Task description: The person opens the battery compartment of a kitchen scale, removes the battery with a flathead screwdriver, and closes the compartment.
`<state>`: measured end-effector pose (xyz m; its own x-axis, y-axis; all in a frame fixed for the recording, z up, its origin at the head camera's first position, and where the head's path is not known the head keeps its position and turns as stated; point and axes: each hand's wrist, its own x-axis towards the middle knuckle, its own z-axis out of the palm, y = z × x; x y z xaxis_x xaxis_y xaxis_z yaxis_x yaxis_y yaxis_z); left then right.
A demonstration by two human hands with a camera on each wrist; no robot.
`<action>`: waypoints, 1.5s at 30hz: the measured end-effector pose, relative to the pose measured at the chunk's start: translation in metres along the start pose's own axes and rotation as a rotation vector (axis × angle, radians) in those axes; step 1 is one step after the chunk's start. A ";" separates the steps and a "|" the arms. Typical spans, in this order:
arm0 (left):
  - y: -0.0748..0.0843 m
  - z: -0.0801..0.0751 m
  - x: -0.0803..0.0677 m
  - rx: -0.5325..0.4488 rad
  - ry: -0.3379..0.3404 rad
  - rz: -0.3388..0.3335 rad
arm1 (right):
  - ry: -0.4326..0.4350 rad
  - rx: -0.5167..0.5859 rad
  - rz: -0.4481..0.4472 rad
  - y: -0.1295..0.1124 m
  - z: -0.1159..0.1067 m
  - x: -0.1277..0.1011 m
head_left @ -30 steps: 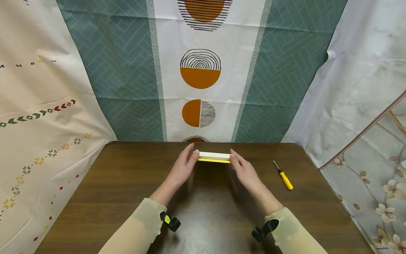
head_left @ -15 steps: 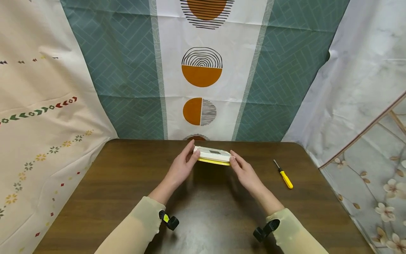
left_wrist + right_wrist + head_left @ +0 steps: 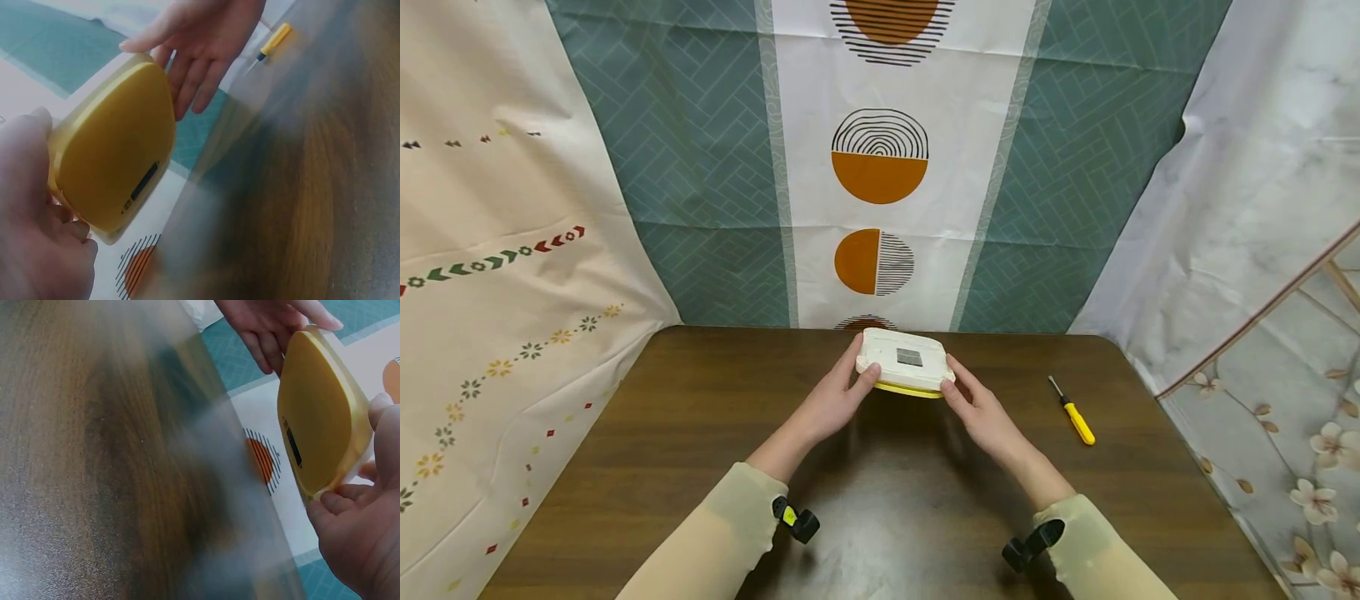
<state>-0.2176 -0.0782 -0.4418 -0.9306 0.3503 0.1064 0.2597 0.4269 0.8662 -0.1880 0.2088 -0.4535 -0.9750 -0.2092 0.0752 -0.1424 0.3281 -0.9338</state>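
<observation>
A flat kitchen scale point(image 3: 887, 342), white on one side and yellow on the other, is held above the far part of the table by both hands. My left hand point(image 3: 831, 406) grips its left end and my right hand point(image 3: 987, 417) its right end, thumbs on the near edge. The white side, with a grey rectangle point(image 3: 909, 357), faces up and toward me in the head view. In the left wrist view the yellow face point(image 3: 115, 137) shows, with a small dark display point(image 3: 145, 181). Some fingertips are hidden behind the scale.
A screwdriver point(image 3: 1078, 423) with a yellow handle lies on the brown wooden table point(image 3: 700, 400), right of my right hand. Patterned cloths point(image 3: 722, 167) hang behind the table and at both sides.
Both hands have tilted the scale, so its white side, seen edge-on before, now shows broadly to the head camera. The hands keep their hold; the screwdriver has not moved on the table.
</observation>
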 end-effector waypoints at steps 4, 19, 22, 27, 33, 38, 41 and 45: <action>-0.001 0.001 -0.001 0.030 -0.006 -0.003 | -0.006 -0.020 -0.013 0.000 -0.001 0.000; -0.008 0.002 -0.008 0.083 -0.010 -0.007 | 0.026 -0.187 -0.037 0.005 0.001 0.001; -0.011 0.003 -0.009 0.091 -0.013 -0.002 | 0.016 -0.206 -0.028 0.007 0.001 0.000; -0.015 0.005 -0.012 0.102 -0.025 0.011 | -0.017 -0.205 -0.007 0.009 0.001 -0.003; -0.018 0.005 -0.017 0.098 -0.044 0.015 | -0.066 -0.225 -0.002 0.009 -0.001 -0.006; -0.020 0.006 -0.019 0.111 -0.056 0.019 | -0.095 -0.258 -0.003 0.011 -0.002 -0.008; -0.022 0.007 -0.020 0.115 -0.064 0.020 | -0.101 -0.292 -0.004 0.014 -0.002 -0.009; -0.024 0.008 -0.021 0.105 -0.063 0.039 | -0.116 -0.306 0.018 0.017 -0.003 -0.010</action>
<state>-0.2027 -0.0891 -0.4688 -0.9019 0.4190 0.1051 0.3240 0.4953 0.8061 -0.1815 0.2189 -0.4689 -0.9545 -0.2981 0.0028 -0.1869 0.5911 -0.7846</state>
